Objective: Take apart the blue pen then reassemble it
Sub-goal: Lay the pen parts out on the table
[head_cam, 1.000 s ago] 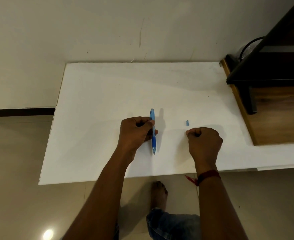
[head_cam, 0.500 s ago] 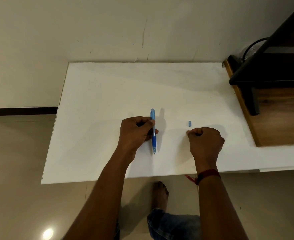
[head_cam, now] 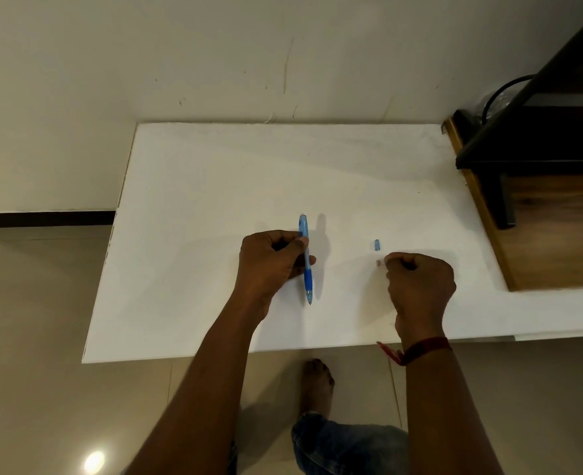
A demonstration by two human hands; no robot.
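The blue pen [head_cam: 306,265] points toward me, its tip near the white table [head_cam: 197,200]. My left hand [head_cam: 271,262] is closed around the pen's middle, thumb and fingers pinching the barrel. A small blue pen piece [head_cam: 376,245] lies alone on the table to the right. Just below it my right hand [head_cam: 420,286] is curled into a fist, and a tiny pale part [head_cam: 379,263] shows at its fingertips. I cannot tell whether the fingers touch that part.
A dark wooden unit [head_cam: 557,234] with a black frame and a cable stands at the table's right end. The wall runs along the table's far edge. My foot [head_cam: 317,382] and a jeans leg are on the tiled floor below the near edge.
Both hands stay almost still. A tiny pale part now shows at my right hand's fingertips, where none was visible before.
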